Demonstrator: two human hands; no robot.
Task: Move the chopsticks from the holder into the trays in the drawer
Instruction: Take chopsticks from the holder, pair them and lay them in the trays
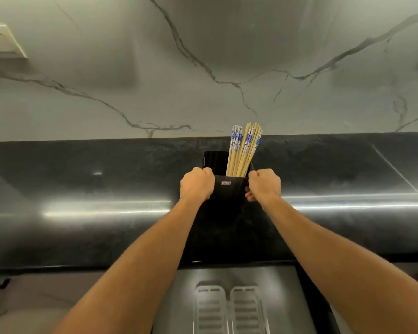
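A black rectangular holder point(229, 198) stands on the dark countertop point(106, 184), with a small red label on its front. Several bamboo chopsticks with blue-and-white patterned tops point(244, 150) lean in its right side, tips up. My left hand point(196, 183) grips the holder's left upper edge. My right hand point(264, 185) grips its right upper edge. Below the counter's front edge the drawer point(287, 297) stands pulled out, with two slotted grey trays point(229, 309) side by side in it.
A marble-veined wall point(203, 68) rises behind the counter. A wall socket plate point(3, 43) sits at upper left. An inset cooktop outline point(393, 169) marks the counter at right.
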